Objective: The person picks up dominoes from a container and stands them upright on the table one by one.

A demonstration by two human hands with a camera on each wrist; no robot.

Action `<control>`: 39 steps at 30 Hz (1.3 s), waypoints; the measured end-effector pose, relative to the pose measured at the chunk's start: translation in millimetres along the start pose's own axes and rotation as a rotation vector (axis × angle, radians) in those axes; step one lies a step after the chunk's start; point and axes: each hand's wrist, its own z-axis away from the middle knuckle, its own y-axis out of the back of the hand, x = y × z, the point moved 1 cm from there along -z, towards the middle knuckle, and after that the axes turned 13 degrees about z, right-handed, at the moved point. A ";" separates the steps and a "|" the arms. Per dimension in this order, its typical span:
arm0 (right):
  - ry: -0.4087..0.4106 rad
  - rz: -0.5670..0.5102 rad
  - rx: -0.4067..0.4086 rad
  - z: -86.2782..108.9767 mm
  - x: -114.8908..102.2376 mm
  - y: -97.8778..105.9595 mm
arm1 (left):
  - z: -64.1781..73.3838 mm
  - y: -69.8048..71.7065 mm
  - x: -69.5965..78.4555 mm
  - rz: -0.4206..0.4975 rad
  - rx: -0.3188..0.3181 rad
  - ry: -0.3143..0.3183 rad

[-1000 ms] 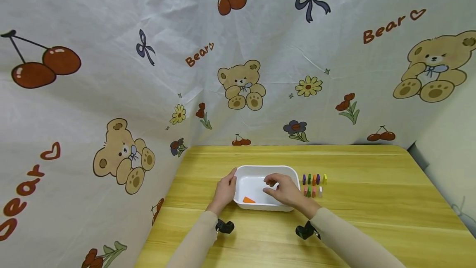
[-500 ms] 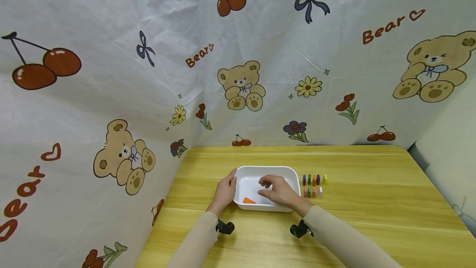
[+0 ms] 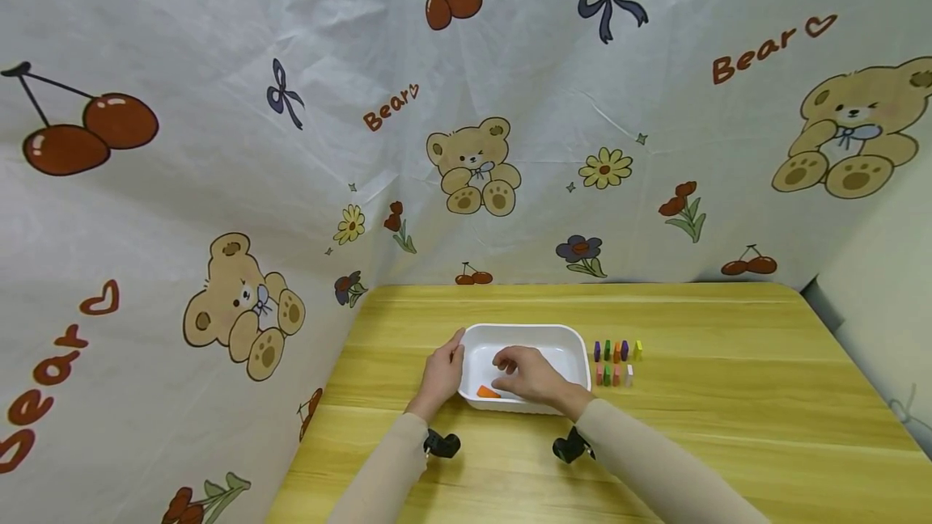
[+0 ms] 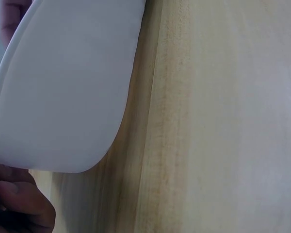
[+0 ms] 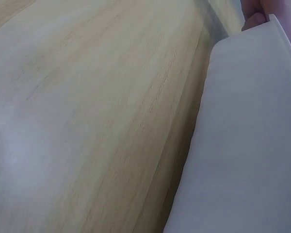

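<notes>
A white rectangular plastic tub stands on the wooden table. My left hand grips its left side, with fingers bent against the outer wall at the corner in the left wrist view. Inside the tub, near the front wall, lies a small orange wedge-shaped piece. My right hand reaches over the tub's front right rim, thumb and fingers loosely curved and apart, with nothing seen between them. Its fingertips are just to the right of the orange piece. In the right wrist view the tub's outer wall hides that hand.
Several small coloured blocks stand in two rows just right of the tub, in purple, green, orange, yellow, pink and white. A printed bear cloth hangs behind and to the left of the table.
My right hand has moved left and slightly toward me inside the tub, closer to the orange piece. My left hand and the tub have stayed in place.
</notes>
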 end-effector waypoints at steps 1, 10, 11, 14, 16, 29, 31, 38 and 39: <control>-0.007 -0.001 -0.010 -1.1 -0.3 -0.6 | 0.0 -0.1 0.2 -0.001 0.000 0.002; 0.008 0.010 -0.061 -8.7 0.1 -9.2 | -0.1 0.2 -0.7 -0.013 0.011 -0.005; 0.005 0.004 -0.068 -9.4 0.2 -10.3 | -0.2 -0.1 -1.4 -0.016 0.012 -0.005; -0.013 -0.007 -0.093 -11.4 0.5 -12.8 | -1.5 -0.9 -3.7 -0.028 0.014 -0.014; -0.021 -0.009 -0.102 -12.5 0.8 -14.1 | -1.9 -1.1 -4.1 -0.028 0.015 -0.015; 0.017 0.058 -0.130 -17.5 -0.4 -21.4 | -0.5 -1.6 -1.1 -0.016 0.016 0.002; 0.041 0.089 -0.130 -18.4 -0.4 -22.1 | -0.6 -1.3 -0.8 -0.014 0.018 -0.007; 0.118 0.160 -0.099 -19.8 0.2 -20.6 | -1.4 -0.7 -0.3 -0.013 0.012 -0.006; 0.118 0.162 -0.098 -19.3 0.1 -20.3 | -1.3 -0.8 -0.1 -0.012 0.010 -0.004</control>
